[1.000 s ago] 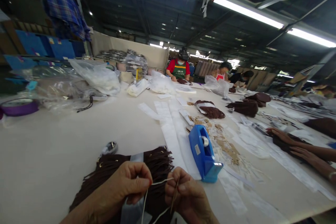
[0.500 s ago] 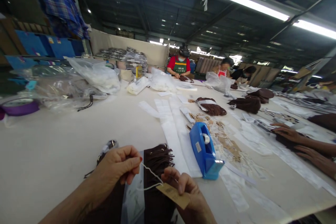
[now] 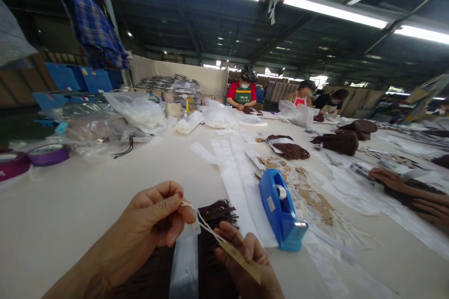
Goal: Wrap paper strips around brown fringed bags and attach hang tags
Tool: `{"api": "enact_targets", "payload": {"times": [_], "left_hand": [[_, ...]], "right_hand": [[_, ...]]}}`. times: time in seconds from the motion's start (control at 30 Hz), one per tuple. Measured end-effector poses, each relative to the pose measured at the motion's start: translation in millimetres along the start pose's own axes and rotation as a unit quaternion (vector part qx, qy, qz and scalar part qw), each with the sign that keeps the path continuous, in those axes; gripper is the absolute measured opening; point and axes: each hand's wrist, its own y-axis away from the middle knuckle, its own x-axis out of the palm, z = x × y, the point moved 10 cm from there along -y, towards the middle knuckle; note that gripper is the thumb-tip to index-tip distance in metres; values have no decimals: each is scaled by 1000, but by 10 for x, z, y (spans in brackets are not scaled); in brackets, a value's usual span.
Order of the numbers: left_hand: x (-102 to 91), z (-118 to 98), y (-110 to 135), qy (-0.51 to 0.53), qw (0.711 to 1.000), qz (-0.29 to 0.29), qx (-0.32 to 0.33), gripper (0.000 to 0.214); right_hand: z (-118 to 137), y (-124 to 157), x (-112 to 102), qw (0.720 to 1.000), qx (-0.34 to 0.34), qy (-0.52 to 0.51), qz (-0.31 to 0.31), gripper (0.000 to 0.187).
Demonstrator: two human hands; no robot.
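left hand [image 3: 150,226] pinches the white string [image 3: 201,219] taut, right hand [image 3: 235,279] pinches the paper tag [image 3: 250,272] (over brown fringe [image 3: 218,212]); a hard tug could tear it.

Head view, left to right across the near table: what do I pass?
purple roll → left hand pinching string → right hand holding tag → blue dispenser → co-worker's hand

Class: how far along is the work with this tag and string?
Done: the brown bundle lies wrapped in a white band. In hand: the left hand pinches the string of a paper tag held by the right hand. Left: loose tags piled past the blue tape dispenser.
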Motion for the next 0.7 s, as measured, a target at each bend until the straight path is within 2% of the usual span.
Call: {"api": "enact_targets", "payload": {"times": [0.2,0.4,0.5,0.6,0.7], "left_hand": [[212,-59,58,16,999,35,-6,35],[408,-72,86,48,997,54,-8,33],[483,-96,96,72,994,76,-1,29],[538,-97,96,96,991,98,1,25],[546,-84,81,113,989,95,0,23]], "right_hand": [[44,-54,184,999,-11,-25,44,38],[-54,-48,457,993,13,-68,101,34],[-82,-38,561,989,28,-80,120,32],[-84,-21,682,982,24,-89,167,30],[-201,-24,722,974,47,-81,205,32]]}}
